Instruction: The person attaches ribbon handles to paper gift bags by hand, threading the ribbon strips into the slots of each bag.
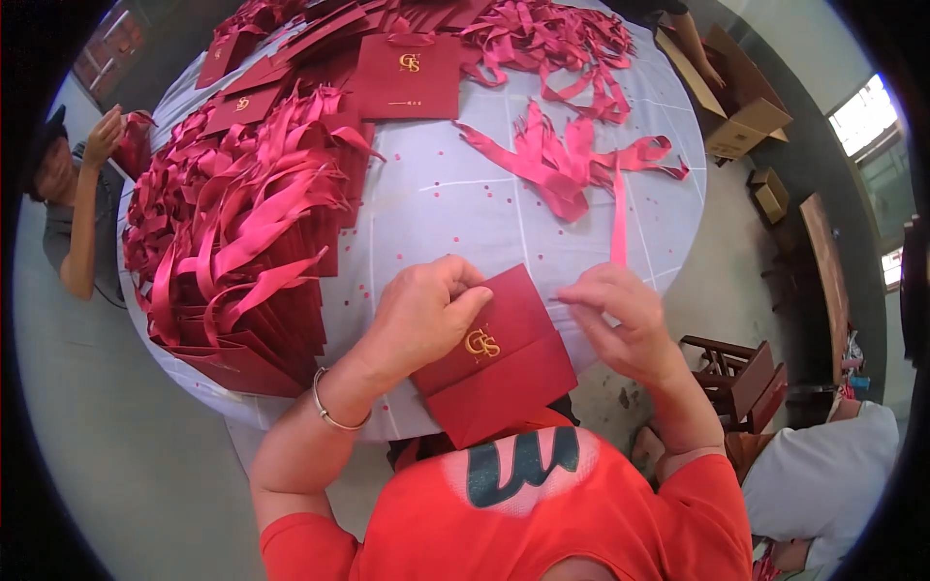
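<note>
My left hand [426, 312] grips the top edge of a dark red paper gift bag [504, 363], its thumb over the front. The bag lies tilted at the table's near edge, against my body, with a gold emblem on its face and a fold across it. Just right of its upper corner is my right hand [620, 318], thumb and fingers drawn together; what they pinch is too small to make out. A pink ribbon [619, 218] runs down from a loose bunch of ribbons [557, 160] and disappears behind this hand, so its lower end is hidden.
On the left stands a dense row of red bags with pink ribbon handles [262, 242]. More flat bags [412, 87] and a ribbon heap [552, 39] cover the far side. Small red dots speckle the white tablecloth [417, 213]. Other people sit left and right; a cardboard box [741, 126] stands far right.
</note>
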A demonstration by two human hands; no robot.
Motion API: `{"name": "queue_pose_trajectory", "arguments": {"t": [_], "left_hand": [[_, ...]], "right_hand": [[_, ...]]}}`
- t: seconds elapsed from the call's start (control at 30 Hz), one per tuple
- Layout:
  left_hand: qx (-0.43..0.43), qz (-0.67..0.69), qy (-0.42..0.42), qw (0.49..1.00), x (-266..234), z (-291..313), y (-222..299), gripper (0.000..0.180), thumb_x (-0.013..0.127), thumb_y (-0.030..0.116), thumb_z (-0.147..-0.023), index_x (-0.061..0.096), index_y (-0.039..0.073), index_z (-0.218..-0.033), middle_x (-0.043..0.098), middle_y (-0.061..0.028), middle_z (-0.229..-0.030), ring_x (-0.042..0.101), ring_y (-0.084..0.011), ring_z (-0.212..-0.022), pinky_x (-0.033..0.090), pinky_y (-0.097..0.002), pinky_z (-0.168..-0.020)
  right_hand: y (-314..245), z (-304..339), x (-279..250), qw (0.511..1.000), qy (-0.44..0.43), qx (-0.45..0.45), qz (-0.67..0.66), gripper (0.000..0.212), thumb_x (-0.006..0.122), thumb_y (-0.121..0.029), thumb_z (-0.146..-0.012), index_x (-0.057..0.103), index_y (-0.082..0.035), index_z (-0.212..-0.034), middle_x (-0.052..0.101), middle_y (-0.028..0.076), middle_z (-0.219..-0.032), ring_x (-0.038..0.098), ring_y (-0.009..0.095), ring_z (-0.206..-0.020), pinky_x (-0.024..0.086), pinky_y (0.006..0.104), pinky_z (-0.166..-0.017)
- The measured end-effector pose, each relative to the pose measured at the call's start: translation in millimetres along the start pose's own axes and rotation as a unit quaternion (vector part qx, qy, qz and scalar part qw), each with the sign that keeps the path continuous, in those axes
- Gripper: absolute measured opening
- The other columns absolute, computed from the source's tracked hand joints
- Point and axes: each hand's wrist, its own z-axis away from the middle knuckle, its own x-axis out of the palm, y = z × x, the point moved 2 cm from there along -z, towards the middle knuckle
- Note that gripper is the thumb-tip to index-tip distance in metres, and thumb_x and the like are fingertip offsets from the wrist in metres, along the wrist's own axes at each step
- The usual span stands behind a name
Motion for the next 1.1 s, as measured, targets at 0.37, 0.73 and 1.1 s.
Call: {"name": "queue_pose_trajectory", "arguments": {"t": [0.37,0.73,1.1], "left_hand": [[-0.093,0.267,-0.211,0.936,-3,-3,-1,0.018,0.049,0.004,-0.098,0.06,-0.002,-0.111,0.064,-0.0006,-0.099,0.058,-0.0049,-0.089,0.049,-0.022,-0.079],[-0.122,0.402,-0.238,0.876,-2,-2,-8,0.018,0.056,0.011,-0.096,0.06,0.0,-0.11,0.065,-0.0015,-0.101,0.059,-0.0059,-0.09,0.048,-0.0222,-0.083],[-0.134,0.407,-0.266,0.864,-2,0,7,0.015,0.056,0.0,-0.089,0.061,-0.001,-0.103,0.065,-0.0021,-0.095,0.06,-0.0053,-0.084,0.048,-0.0206,-0.075]], "right_hand": [[12,-4,33,0.998,0.036,-0.016,-0.054,0.024,0.077,0.004,-0.071,0.069,-0.004,-0.093,0.062,0.008,-0.087,0.06,0.024,-0.081,0.049,0.0329,-0.071],[29,-15,33,0.966,-0.064,0.072,-0.239,0.016,0.077,-0.001,-0.075,0.07,-0.005,-0.089,0.068,0.009,-0.1,0.064,0.021,-0.09,0.051,0.0325,-0.079],[37,-13,34,0.871,-0.121,0.214,-0.426,0.011,0.074,-0.001,-0.081,0.069,-0.002,-0.09,0.065,0.006,-0.099,0.06,0.013,-0.092,0.047,0.025,-0.08]]}}
